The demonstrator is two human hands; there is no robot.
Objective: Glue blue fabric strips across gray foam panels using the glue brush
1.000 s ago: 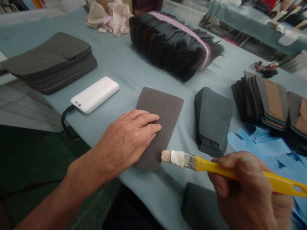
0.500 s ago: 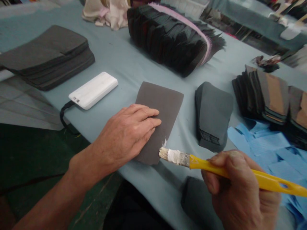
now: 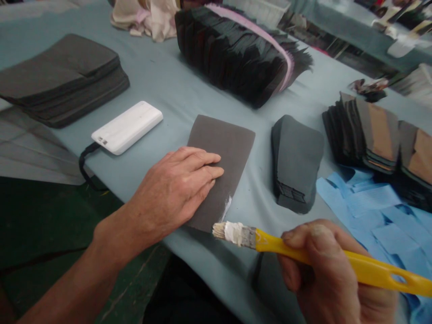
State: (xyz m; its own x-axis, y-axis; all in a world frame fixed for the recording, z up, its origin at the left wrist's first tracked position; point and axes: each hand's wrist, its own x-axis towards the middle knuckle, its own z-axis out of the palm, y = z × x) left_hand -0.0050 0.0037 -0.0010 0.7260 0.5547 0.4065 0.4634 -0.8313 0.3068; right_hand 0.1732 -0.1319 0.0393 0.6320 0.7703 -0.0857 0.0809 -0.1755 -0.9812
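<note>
A dark grey flat piece (image 3: 226, 139) lies at the table's near edge. My left hand (image 3: 178, 184) rests flat on its left part, fingers stretched out and nothing gripped. My right hand (image 3: 330, 265) is wrapped round the yellow handle of a brush (image 3: 276, 243). White paste coats the bristles, whose tip is at the piece's lower right corner. A white streak (image 3: 227, 208) runs along the lower right edge of the piece, just above the bristles.
A white power bank (image 3: 128, 127) with a black cable and a dark stack (image 3: 64, 81) lie left. Behind is a strapped black bundle (image 3: 232, 54). To the right are a dark green stack (image 3: 297, 162), blue strips (image 3: 378, 207) and tan-striped stacks (image 3: 371, 130).
My right hand has drawn the brush down and left along the piece's edge, and the white streak behind it is longer. My left hand stays on the piece.
</note>
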